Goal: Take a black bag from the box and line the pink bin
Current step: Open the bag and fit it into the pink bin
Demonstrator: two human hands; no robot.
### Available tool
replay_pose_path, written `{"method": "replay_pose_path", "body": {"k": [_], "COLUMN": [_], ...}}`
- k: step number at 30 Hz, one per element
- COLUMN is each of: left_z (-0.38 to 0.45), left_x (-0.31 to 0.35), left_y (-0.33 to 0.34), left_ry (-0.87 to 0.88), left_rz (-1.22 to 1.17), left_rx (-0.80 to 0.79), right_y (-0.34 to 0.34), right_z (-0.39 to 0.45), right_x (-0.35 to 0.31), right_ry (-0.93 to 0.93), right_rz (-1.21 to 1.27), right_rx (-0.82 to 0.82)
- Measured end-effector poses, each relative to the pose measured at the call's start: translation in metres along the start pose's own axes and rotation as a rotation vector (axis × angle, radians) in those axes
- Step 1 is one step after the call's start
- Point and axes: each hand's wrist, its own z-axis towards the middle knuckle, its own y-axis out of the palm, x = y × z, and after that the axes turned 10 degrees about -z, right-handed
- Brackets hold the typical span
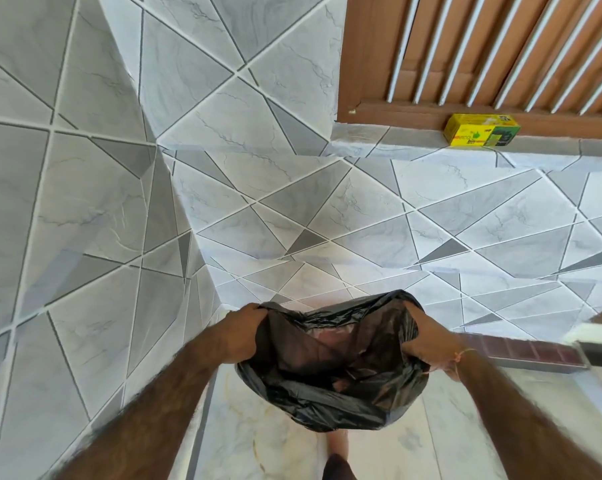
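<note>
A black plastic bag (330, 400) is spread open low in the view, its mouth stretched between my two hands. My left hand (238, 336) grips the bag's left rim and my right hand (427, 341) grips its right rim. Pink shows faintly through the thin plastic inside (327, 339), so the pink bin seems to sit under the bag, almost wholly hidden. The yellow and green bag box (481, 129) rests on the tiled window ledge at the upper right, far from both hands.
Grey and white tiled walls meet in a corner at the left. A brown wooden window frame (413, 114) with white bars sits above the ledge. A dark red ledge (521, 351) runs along the right. Pale marble floor and my foot (337, 448) lie below.
</note>
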Motion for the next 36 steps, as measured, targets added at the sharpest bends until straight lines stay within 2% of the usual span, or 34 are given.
{"method": "replay_pose_path", "body": {"k": [13,16,21,27,36], "left_z": [0.047,0.068,0.118,0.189,0.280], "left_x": [-0.011,-0.010,-0.009,-0.022,-0.039], "left_y": [0.039,0.053,0.083,0.140,0.233], "left_ry": [-0.047,-0.068,-0.076,-0.130,-0.144], "left_rz": [-0.086,-0.116,-0.218,-0.263,-0.363], "left_rx": [-0.109,-0.105,0.043,0.046,-0.081], "right_y": [0.024,0.030,0.045,0.086,0.119], "right_z": [0.040,0.056,0.099,0.161,0.240], "right_x": [0.023,0.036,0.061,0.093,0.134], "right_ry": [0.046,0.104,0.181,0.242,0.296], "right_rz": [0.052,0.006,0.029,0.032,-0.002], "right_rx": [-0.109,-0.013,0.150,0.149,0.082]}}
